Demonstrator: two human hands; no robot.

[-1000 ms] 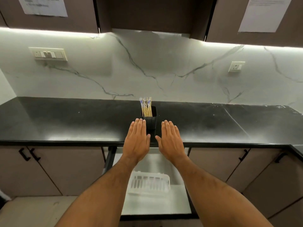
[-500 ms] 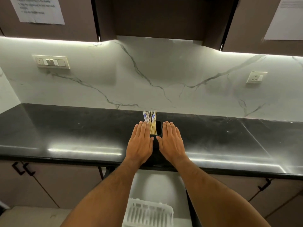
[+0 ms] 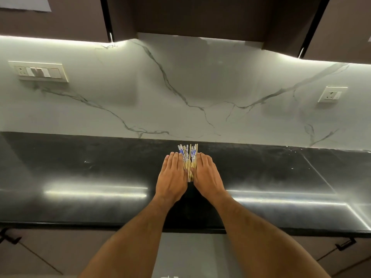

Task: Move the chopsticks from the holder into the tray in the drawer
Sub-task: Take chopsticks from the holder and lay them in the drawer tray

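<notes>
Fingers of both hands lie straight and pressed together, palms turned inward, one hand on each side of the chopsticks [image 3: 188,157]. The left hand [image 3: 172,177] lies against the left side of the bundle and the right hand [image 3: 206,176] against the right side, so the sticks stand squeezed between them; the two thumbs meet low at the front of the bundle. Whether any finger curls round the far side cannot be told.

Nearest the camera, both bare forearms reach forward from the bottom edge, over the pale inside of the open drawer [image 3: 192,253], where only a sliver of white shows at the very bottom edge. Brown cabinet fronts with dark handles stand to either side of it.

Beyond lies the glossy black countertop [image 3: 80,177], streaked with reflected light. The chopsticks stand upright on it, near its back edge, their blue-and-white patterned tops sticking up above the fingertips. The holder is almost wholly hidden behind the hands.

Farther back rises the white marble-veined backsplash [image 3: 200,87], with a switch plate [image 3: 38,71] at the left and a socket [image 3: 332,94] at the right. Dark upper cabinets [image 3: 200,15] hang above.
</notes>
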